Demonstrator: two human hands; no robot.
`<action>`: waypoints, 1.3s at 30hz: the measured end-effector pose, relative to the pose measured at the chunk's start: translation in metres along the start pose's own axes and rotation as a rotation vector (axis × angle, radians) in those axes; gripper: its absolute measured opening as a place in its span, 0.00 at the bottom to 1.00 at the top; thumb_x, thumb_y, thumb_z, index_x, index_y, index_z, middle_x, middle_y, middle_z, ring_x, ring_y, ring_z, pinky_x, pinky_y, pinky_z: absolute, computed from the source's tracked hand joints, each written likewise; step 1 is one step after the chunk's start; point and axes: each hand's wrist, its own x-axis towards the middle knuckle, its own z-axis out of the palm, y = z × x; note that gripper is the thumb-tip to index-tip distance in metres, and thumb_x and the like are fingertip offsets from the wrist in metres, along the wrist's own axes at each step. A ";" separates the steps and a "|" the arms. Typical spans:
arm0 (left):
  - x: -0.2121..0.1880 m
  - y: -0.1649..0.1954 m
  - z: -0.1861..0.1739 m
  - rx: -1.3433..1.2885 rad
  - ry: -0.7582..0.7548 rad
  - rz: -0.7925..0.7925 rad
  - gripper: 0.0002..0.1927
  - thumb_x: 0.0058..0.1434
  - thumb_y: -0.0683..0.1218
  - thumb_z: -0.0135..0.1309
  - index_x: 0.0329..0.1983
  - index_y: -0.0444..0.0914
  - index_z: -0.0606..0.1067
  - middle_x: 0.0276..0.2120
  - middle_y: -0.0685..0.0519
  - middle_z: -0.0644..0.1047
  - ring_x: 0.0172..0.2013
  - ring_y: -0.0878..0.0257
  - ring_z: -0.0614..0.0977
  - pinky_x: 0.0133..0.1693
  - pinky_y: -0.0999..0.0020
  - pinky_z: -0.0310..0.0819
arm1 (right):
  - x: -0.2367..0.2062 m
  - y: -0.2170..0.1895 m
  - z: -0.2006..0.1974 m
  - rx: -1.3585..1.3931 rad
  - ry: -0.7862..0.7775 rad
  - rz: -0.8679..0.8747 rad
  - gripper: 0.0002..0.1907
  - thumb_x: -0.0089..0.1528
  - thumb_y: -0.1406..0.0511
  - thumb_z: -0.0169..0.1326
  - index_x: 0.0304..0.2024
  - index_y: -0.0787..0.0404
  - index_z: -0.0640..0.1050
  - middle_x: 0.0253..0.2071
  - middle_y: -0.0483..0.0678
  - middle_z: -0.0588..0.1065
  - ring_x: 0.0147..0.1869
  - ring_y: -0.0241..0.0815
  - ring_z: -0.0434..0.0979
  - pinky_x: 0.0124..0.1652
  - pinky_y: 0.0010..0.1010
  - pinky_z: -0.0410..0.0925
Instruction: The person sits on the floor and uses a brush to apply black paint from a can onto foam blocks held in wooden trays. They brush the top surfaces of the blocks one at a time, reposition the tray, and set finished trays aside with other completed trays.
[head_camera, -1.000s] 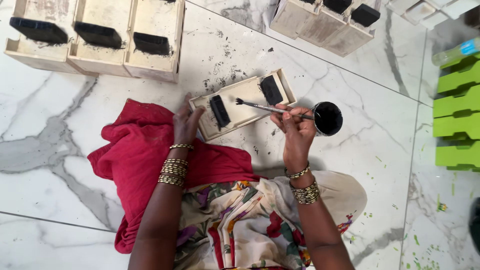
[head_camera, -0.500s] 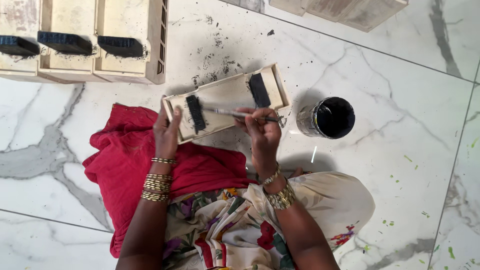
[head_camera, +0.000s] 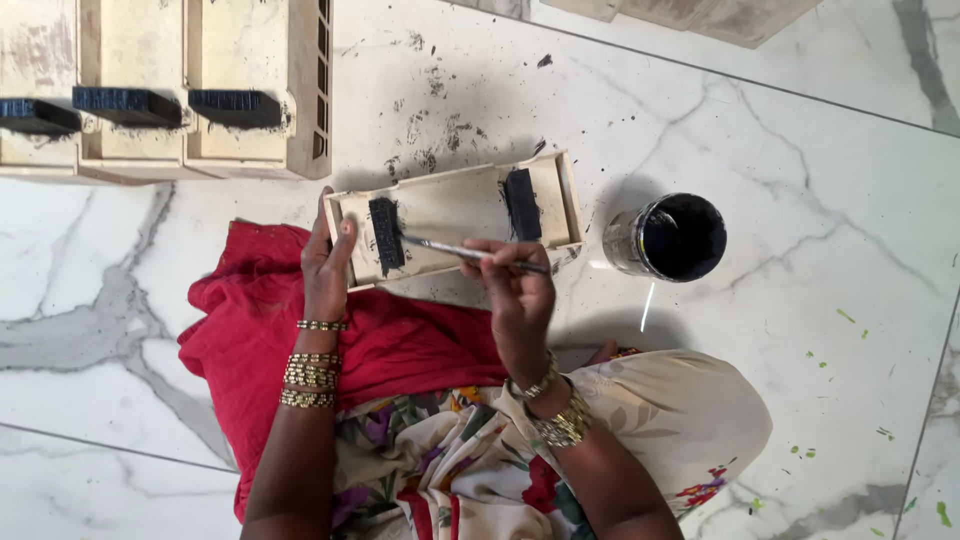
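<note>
Sitting on a white marble floor (head_camera: 780, 150) veined in grey, the person works over a long, shallow, cream-coloured wooden tray (head_camera: 455, 205) that lies tilted just ahead of the lap. Two raised cross-blocks sit in the tray, both painted black: one near its left end (head_camera: 385, 235), one near its right end (head_camera: 521, 203).

Left hand (head_camera: 327, 268): fingers curled over the tray's left end, thumb on the rim, steadying it. Gold bangles ring the wrist.

Right hand (head_camera: 515, 295): fingers closed in a pinch round a thin paintbrush with a metal-grey handle (head_camera: 470, 252). Brush lies across the tray, tip pointing at the left black block and touching or just beside it; cannot tell which.

Small round tin of black paint (head_camera: 672, 237), open, stands on the floor just to the right of the tray, apart from it.

Red cloth (head_camera: 250, 340) covers the left knee; floral cream garment (head_camera: 640, 420) covers the right.

Upper left: a row of similar cream wooden trays (head_camera: 140, 60) with black-painted blocks, set side by side. Black specks lie on the floor between that row and the tray.
</note>
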 end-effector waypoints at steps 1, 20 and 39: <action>0.000 0.000 0.000 -0.017 -0.003 0.000 0.32 0.74 0.50 0.50 0.76 0.31 0.57 0.71 0.44 0.66 0.69 0.60 0.67 0.68 0.64 0.60 | -0.007 -0.007 -0.006 0.003 -0.011 0.043 0.05 0.71 0.75 0.50 0.46 0.62 0.68 0.53 0.60 0.78 0.55 0.45 0.82 0.55 0.34 0.79; -0.002 -0.005 0.003 -0.148 0.006 -0.029 0.32 0.76 0.50 0.49 0.77 0.33 0.56 0.68 0.44 0.70 0.65 0.63 0.71 0.65 0.67 0.65 | 0.034 -0.110 -0.184 -0.656 0.449 -0.320 0.07 0.68 0.80 0.53 0.43 0.66 0.71 0.46 0.54 0.78 0.48 0.38 0.81 0.46 0.26 0.80; -0.001 -0.010 0.002 -0.179 0.003 -0.018 0.33 0.75 0.50 0.49 0.77 0.32 0.56 0.68 0.43 0.69 0.66 0.61 0.69 0.66 0.68 0.62 | 0.038 -0.092 -0.204 -0.704 0.514 -0.234 0.08 0.66 0.79 0.53 0.40 0.63 0.72 0.43 0.49 0.79 0.46 0.35 0.83 0.42 0.24 0.81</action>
